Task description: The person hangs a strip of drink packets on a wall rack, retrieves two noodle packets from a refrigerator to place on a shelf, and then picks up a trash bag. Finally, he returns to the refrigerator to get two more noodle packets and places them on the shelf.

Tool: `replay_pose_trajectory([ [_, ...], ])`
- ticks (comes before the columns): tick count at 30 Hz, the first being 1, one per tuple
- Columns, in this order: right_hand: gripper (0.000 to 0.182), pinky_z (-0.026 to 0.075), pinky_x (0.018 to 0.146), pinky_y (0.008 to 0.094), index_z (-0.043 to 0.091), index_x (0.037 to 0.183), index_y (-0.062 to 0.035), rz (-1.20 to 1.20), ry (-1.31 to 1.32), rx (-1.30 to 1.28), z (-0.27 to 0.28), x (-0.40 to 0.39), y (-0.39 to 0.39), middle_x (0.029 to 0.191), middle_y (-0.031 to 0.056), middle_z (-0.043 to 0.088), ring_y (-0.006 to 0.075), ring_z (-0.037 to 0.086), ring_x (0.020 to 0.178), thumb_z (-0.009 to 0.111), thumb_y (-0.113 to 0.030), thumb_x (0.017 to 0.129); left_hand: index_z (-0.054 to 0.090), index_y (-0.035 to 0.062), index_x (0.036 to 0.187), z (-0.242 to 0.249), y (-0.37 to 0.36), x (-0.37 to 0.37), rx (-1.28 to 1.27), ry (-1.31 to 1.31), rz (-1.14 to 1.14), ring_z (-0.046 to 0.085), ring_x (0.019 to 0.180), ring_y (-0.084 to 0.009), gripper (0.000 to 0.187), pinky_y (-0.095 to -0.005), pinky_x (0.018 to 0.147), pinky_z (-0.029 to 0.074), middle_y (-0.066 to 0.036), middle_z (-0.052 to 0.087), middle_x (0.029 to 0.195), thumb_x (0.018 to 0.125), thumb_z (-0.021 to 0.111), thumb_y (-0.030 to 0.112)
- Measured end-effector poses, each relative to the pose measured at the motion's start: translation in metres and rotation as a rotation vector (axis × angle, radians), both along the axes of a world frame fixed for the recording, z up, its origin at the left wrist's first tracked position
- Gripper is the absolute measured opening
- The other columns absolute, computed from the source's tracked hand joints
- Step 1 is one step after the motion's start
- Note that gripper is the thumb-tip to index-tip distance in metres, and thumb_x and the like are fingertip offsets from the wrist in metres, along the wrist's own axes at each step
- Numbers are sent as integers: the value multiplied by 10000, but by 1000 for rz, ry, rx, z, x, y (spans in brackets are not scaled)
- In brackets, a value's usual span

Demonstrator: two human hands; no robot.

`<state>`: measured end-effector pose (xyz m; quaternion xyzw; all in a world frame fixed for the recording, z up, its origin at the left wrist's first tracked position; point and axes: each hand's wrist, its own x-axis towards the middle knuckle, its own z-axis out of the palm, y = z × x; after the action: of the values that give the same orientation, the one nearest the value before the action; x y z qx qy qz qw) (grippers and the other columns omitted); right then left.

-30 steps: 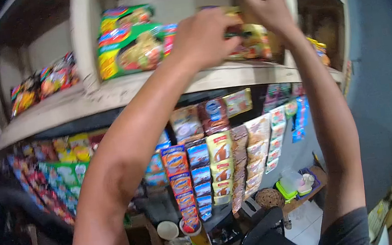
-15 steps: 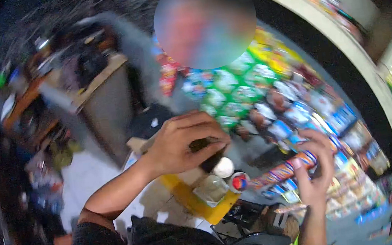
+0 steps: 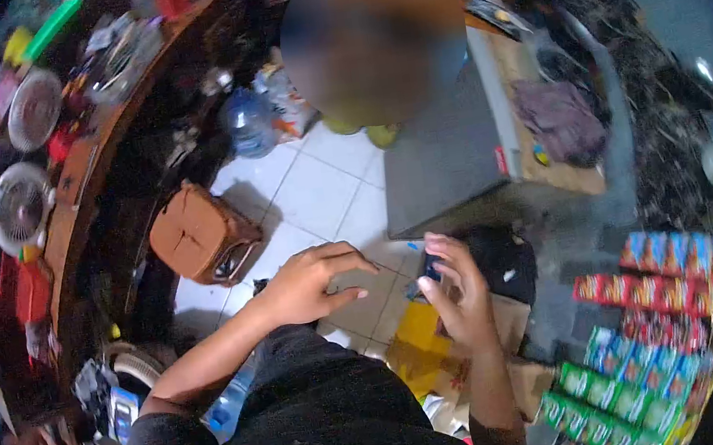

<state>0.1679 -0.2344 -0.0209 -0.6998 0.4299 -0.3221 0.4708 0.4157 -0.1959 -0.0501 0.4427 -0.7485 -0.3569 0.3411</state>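
Observation:
My left hand [image 3: 315, 286] hangs palm down at the centre, thumb and fingers apart in a loose curve, with pale floor tiles [image 3: 322, 191] showing in the gap. To its right, my right hand [image 3: 462, 294] is raised with the fingers curled and the thumb apart. A small dark patch shows between thumb and fingertips; I cannot tell whether it is held or lies behind. Under the right hand a yellow surface [image 3: 416, 345] is partly covered. Close to that hand is a black bag-like thing [image 3: 499, 268].
A brown stool [image 3: 192, 235] stands on the tiles at left, near a blue water jug [image 3: 251, 124]. A grey cabinet [image 3: 443, 161] juts in ahead, with a crumpled cloth [image 3: 564, 123] on top. Rows of hanging sachets [image 3: 649, 292] fill the lower right. Two fans [image 3: 21, 208] sit along the left shelf.
The view has swung left, so the sachets are now at the lower right. The striped tube pack in my right hand has gone from sight, and both hands have drawn closer together in view.

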Motion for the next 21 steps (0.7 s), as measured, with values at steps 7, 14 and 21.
replay_pose_trajectory([
  [7,431,399,1013,431,513,1248,-64,332,-4,78,-21,59,-68,1354,123,505,269,478,1264,672,-119,851,639,65,1095,-19,1,26,153,-56,285,601,986,-312,293,-393,845,482,-118,630,1030,824,699,159],
  [14,426,405,1010,423,511,1259,-65,424,-39,170,-43,50,-130,1349,94,516,232,489,1254,664,-121,866,644,73,1102,-14,-24,22,113,-46,483,610,996,-304,287,-394,865,487,-114,643,1071,830,688,151],
  [21,456,407,1006,390,488,1293,-69,463,-68,260,-53,99,-184,1344,82,522,219,513,1223,661,-138,877,648,47,1084,-30,-50,65,305,116,743,622,985,-241,270,-363,842,496,-91,656,1043,827,696,114],
])
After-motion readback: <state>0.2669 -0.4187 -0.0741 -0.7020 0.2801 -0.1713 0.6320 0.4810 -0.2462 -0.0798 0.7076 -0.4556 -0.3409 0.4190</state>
